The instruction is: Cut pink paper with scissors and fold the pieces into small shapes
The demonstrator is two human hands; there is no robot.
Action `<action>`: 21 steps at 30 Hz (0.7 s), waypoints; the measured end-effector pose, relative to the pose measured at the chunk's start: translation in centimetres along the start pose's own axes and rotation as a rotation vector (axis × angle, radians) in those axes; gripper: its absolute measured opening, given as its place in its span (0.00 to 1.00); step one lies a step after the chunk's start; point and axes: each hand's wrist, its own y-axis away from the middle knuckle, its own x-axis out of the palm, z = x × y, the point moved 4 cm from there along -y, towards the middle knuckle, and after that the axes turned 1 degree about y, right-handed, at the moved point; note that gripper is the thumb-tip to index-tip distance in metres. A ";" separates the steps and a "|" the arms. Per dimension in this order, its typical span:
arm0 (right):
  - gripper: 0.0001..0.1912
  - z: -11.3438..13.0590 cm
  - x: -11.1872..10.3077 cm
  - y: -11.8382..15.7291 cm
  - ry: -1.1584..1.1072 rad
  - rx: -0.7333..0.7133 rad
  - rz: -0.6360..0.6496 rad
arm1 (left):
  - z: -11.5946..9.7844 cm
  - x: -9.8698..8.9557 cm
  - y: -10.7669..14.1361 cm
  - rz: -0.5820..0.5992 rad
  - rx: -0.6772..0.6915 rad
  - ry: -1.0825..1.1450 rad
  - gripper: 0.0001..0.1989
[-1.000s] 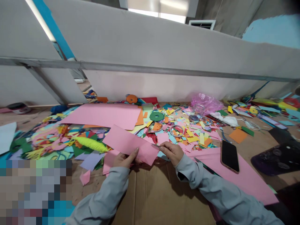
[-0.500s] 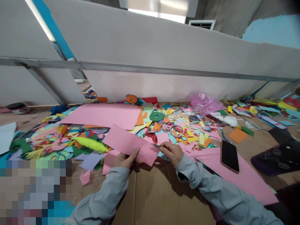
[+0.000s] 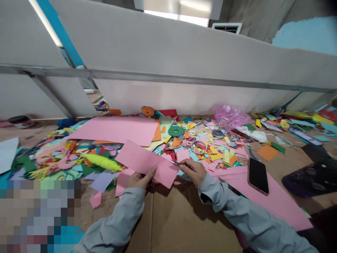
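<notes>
Markings on the dark-lidded jar [image 3: 21, 122] are too small to read; a plain pink paper rectangle [image 3: 142, 158] is pinched in the left hand [image 3: 140, 180] near the cardboard [image 3: 181, 221]; the right hand's fingertips [image 3: 182, 167] grip a slim metal blade [image 3: 175, 163] at its far edge.

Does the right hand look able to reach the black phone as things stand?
Probably yes: the black phone lies uncovered on a pink sheet, near the right sleeve; but the right hand holds a slim metal tool.
</notes>
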 end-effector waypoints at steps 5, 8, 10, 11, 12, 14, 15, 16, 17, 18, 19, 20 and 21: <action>0.18 0.4 0.0 0.1 -0.015 -0.017 0.018 | 0.3 -0.4 -0.5 -0.007 0.015 0.027 0.16; 0.17 0.4 0.0 0.1 -0.003 -0.014 0.018 | 0.5 -0.4 -0.6 -0.012 0.026 0.054 0.16; 0.17 0.4 0.0 0.0 0.001 -0.011 0.019 | 0.6 -0.3 -0.5 0.005 0.004 0.070 0.15; 0.17 0.4 0.0 0.0 0.004 -0.011 0.020 | 0.6 -0.2 -0.5 0.013 -0.007 0.071 0.15; 0.17 0.4 0.0 0.0 0.007 -0.011 0.022 | 0.5 -0.2 -0.4 0.017 -0.012 0.065 0.15; 0.17 0.4 0.0 0.0 0.009 -0.012 0.025 | 0.3 -0.1 -0.3 0.012 -0.014 0.050 0.16; 0.17 0.4 0.0 0.0 0.008 -0.011 0.027 | 0.2 -0.1 -0.2 0.002 -0.014 0.042 0.16; 0.17 0.3 0.0 0.0 0.005 -0.010 0.029 | 0.1 -0.1 -0.1 -0.008 -0.016 0.034 0.16; 0.17 0.3 0.1 0.1 0.003 -0.009 0.028 | 0.0 -0.1 0.0 -0.017 -0.018 0.031 0.16; 0.17 0.3 0.1 0.1 0.002 -0.008 0.027 | 0.0 -0.1 0.0 -0.024 -0.017 0.035 0.17; 0.17 0.2 0.1 0.1 0.003 -0.006 0.025 | -0.1 -0.1 0.1 -0.031 -0.014 0.042 0.17; 0.17 0.2 0.1 0.1 0.006 -0.004 0.024 | -0.1 -0.1 0.1 -0.039 -0.010 0.052 0.18; 0.17 0.1 0.1 0.1 0.011 -0.004 0.022 | -0.1 0.0 0.2 -0.045 -0.004 0.062 0.18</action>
